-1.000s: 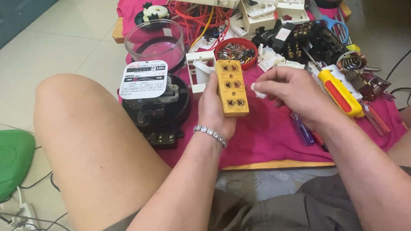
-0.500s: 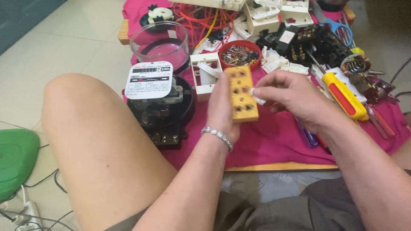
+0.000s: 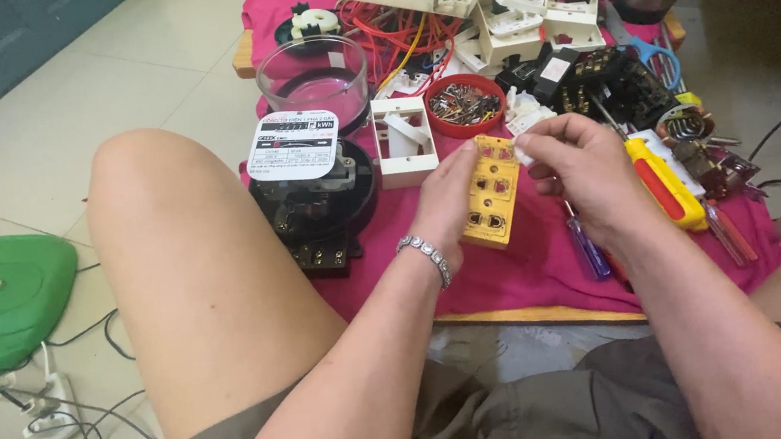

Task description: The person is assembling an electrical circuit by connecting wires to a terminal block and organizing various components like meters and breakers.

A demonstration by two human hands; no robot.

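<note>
Yellow block [image 3: 493, 190] sits upright in your left hand [image 3: 451, 206], grip clamped round its left edge, above the pink cloth [image 3: 529, 268]. Your right hand [image 3: 576, 168] pinches a small white piece [image 3: 521, 151] against the block's top corner, fingers closed on it. Just right lies a yellow-and-red screwdriver [image 3: 664, 184]; left, a black meter [image 3: 314, 198]. Farther out: a red dish of screws [image 3: 465, 104], a clear jar [image 3: 312, 79].

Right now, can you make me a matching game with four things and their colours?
Things:
1. socket block in the left hand
2. bowl of screws
3. cloth on the board
4. scissors handles

Colours:
A. blue
B. pink
C. yellow
D. red

Pairs: 1-C, 2-D, 3-B, 4-A
</note>
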